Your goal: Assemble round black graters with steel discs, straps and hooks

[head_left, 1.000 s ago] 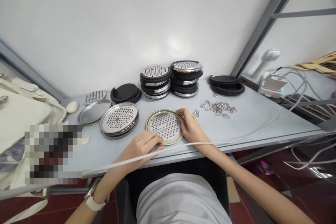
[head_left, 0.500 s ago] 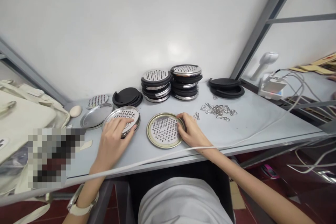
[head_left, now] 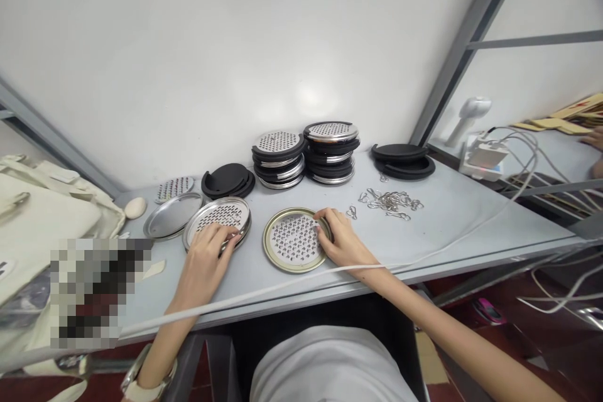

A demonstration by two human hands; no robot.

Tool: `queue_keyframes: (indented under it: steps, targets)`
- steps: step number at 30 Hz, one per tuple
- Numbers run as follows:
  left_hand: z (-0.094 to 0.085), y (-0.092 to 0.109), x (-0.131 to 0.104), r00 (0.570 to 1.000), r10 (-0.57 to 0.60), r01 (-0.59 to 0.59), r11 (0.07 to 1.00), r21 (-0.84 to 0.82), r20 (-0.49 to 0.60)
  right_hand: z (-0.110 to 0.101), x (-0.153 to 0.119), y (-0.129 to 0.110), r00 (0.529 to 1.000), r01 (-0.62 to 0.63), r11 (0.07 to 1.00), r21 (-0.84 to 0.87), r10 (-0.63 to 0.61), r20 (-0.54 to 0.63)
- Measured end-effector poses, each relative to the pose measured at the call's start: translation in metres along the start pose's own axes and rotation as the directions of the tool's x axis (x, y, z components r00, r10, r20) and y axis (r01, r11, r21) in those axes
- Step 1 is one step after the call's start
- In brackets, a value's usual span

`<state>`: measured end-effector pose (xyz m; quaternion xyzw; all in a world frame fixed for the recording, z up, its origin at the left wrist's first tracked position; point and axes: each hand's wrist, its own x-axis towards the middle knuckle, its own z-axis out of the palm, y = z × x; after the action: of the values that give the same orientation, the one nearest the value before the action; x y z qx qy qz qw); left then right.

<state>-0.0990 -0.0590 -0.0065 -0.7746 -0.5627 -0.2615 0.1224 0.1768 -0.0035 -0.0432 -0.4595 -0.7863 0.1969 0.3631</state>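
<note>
A gold-rimmed round tin with a perforated grater plate lies flat on the table in front of me. My right hand holds its right rim, index finger on top and thumb bent inward. To the left, my left hand pinches the near edge of a silver-rimmed grater disc, which rests on another round metal piece. Its palm hides part of the rim. Beside that disc sits a plain metal lid, and behind the lid is a loose grater plate.
Two stacks of black-edged grater discs stand near the wall. Black round covers lie left of them, more black covers to the right. Small metal clips are heaped nearby. A white cable crosses the table's front; a pale bag is at left.
My left hand's fingers have slid back toward the disc's near edge and drawn closer together. My right hand keeps its place on the gold-rimmed tin. The view has shifted slightly.
</note>
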Motion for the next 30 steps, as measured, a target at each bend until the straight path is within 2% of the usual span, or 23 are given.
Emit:
queue_keyframes:
  steps: [2, 5, 8, 15, 17, 20, 23, 27, 30]
  targets:
    - [-0.001, -0.001, -0.001, 0.999, 0.000, 0.001, 1.000, 0.020, -0.039, 0.000, 0.000, 0.000, 1.000, 0.002, 1.000, -0.009, -0.002, 0.002]
    - [-0.004, -0.001, -0.001, 0.988, -0.006, 0.018, 0.997, 0.073, -0.156, 0.000, 0.000, 0.001, 1.000, 0.010, 0.999, -0.030, -0.010, 0.008]
    - [-0.010, 0.002, -0.002, 0.966, 0.043, -0.010, 0.992, 0.128, -0.255, 0.000, 0.000, 0.001, 1.000, 0.016, 0.999, -0.042, -0.015, 0.017]
    - [-0.031, 0.032, -0.001, 0.891, 0.245, -0.195, 0.967, 0.165, -0.382, -0.001, 0.000, -0.003, 1.000, 0.002, 0.997, -0.072, -0.002, -0.001]
    - [-0.034, 0.041, 0.000, 0.879, 0.243, -0.217, 0.970, 0.110, -0.410, 0.000, -0.001, -0.005, 0.998, 0.046, 0.993, -0.104, -0.050, -0.035]
    - [-0.034, 0.049, 0.000, 0.889, 0.082, -0.163, 0.976, -0.145, -0.450, -0.002, -0.002, -0.012, 0.982, 0.188, 0.978, -0.093, -0.190, -0.018]
    - [-0.028, 0.052, -0.004, 0.899, -0.164, -0.042, 0.891, -0.453, -0.407, -0.007, -0.005, -0.020, 0.965, 0.255, 0.967, 0.029, -0.256, 0.061]
    - [-0.019, 0.053, -0.006, 0.916, -0.348, 0.126, 0.724, -0.678, -0.202, -0.011, -0.007, -0.025, 0.966, 0.236, 0.947, 0.218, -0.253, 0.053]
    - [-0.011, 0.056, -0.003, 0.908, -0.417, 0.219, 0.533, -0.817, -0.029, -0.010, -0.007, -0.024, 0.974, 0.209, 0.923, 0.324, -0.225, 0.012]
